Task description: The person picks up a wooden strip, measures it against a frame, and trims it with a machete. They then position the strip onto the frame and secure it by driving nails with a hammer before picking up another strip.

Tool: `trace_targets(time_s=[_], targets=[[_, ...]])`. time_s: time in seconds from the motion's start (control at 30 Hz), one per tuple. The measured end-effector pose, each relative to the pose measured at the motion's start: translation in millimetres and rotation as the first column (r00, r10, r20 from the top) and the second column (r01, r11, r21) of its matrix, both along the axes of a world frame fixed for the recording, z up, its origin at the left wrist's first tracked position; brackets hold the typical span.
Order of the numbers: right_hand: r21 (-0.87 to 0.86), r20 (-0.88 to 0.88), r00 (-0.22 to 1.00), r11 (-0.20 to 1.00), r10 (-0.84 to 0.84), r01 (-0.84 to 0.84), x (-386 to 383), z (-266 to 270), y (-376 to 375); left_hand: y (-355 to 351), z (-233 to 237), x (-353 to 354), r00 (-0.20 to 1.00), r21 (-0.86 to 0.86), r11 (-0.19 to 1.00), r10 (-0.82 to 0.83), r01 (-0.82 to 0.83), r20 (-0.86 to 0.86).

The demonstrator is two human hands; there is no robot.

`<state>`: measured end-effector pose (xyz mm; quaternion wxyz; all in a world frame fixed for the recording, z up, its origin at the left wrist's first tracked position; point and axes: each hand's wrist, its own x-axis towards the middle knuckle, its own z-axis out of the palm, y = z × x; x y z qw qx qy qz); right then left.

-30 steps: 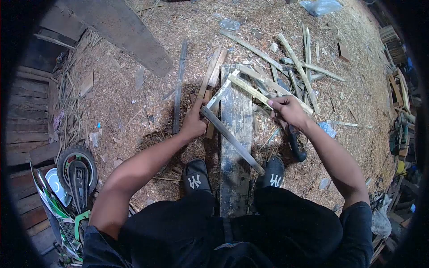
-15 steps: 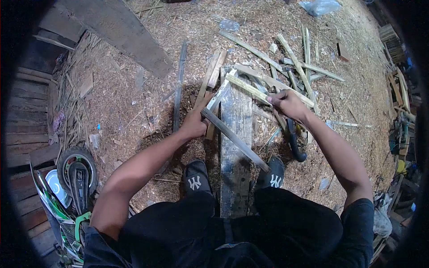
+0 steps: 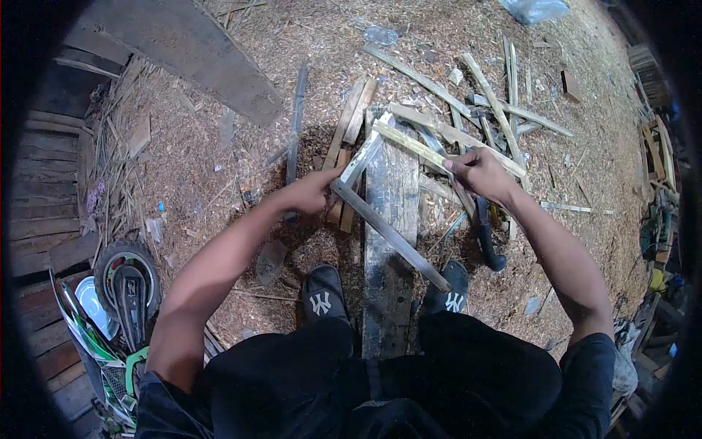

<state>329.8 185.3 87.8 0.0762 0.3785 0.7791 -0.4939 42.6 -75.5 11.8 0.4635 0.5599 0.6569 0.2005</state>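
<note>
My left hand (image 3: 313, 192) is closed around the corner where a grey wooden strip (image 3: 391, 235) meets a shorter whitish strip (image 3: 360, 159). My right hand (image 3: 480, 174) pinches the near end of a pale yellowish strip (image 3: 411, 142), thumb on top. The far end of that strip touches the upper end of the whitish one, so the three form an open-sided frame. This frame lies across a worn plank (image 3: 389, 197) between my feet; the grey strip's free end is over my right shoe (image 3: 450, 287). Fingertips of the left hand are partly hidden.
A black-handled tool (image 3: 488, 245) lies right of the plank, partly under my right forearm and hand. Loose wood strips (image 3: 497, 110) are heaped beyond it. A wide board (image 3: 197, 62) juts in at upper left, and a small wheel (image 3: 128, 282) stands at left. Shavings cover the ground.
My left hand has shifted slightly, with its fingers drawn back toward the frame's corner. The view has moved a little, and the strips keep nearly the same arrangement.
</note>
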Motion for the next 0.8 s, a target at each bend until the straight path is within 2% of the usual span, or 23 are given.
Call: trace_targets(time_s=[0.07, 0.1, 0.13, 0.2, 0.33, 0.43, 0.5, 0.63, 0.73, 0.8], targets=[[-0.021, 0.016, 1.000, 1.000, -0.002, 0.002, -0.9, 2.2, -0.8, 9.1, -10.1, -13.4, 0.981, -0.052, 0.992, 0.119, -0.112, 0.155], [-0.039, 0.028, 1.000, 0.999, -0.003, 0.004, -2.0, 4.5, -0.9, 17.0, -0.1, -14.5, 0.963, -0.057, 0.976, 0.218, -0.211, 0.161], [-0.040, 0.027, 1.000, 0.999, -0.003, 0.004, -3.1, 7.6, -1.2, 27.3, 2.8, -17.9, 0.963, -0.058, 0.976, 0.219, -0.212, 0.159], [-0.041, 0.060, 0.998, 0.999, 0.001, 0.002, -5.3, 12.7, -2.8, 50.0, 7.9, -23.0, 0.776, -0.315, 0.801, 0.586, -0.509, 0.236], [-0.064, 0.059, 0.998, 0.998, 0.009, -0.005, -6.6, 13.7, -2.7, 86.3, 30.6, -10.4, 0.772, -0.307, 0.801, 0.588, -0.514, 0.242], [-0.053, 0.037, 0.999, 0.999, 0.010, -0.008, -6.0, 11.5, -2.1, 104.5, 43.9, 6.9, 0.719, -0.377, 0.776, 0.620, -0.505, 0.314], [-0.060, 0.046, 0.999, 0.998, 0.008, -0.005, -4.7, 7.8, -0.8, 108.5, 52.5, 18.3, 0.765, -0.355, 0.811, 0.570, -0.465, 0.299], [-0.080, 0.063, 0.998, 0.997, 0.005, 0.000, -3.6, 3.4, 1.0, 113.4, 18.3, 15.1, 0.782, -0.280, 0.869, 0.492, -0.408, 0.383], [-0.075, 0.071, 0.997, 0.996, 0.043, -0.038, -4.5, 6.8, 0.9, 113.4, 19.9, 25.2, 0.807, -0.238, 0.867, 0.496, -0.438, 0.320], [-0.047, 0.054, 0.998, 0.999, 0.021, -0.019, -5.5, 10.0, -1.7, 111.3, 24.7, 32.9, 0.772, -0.233, 0.824, 0.566, -0.516, 0.290]])
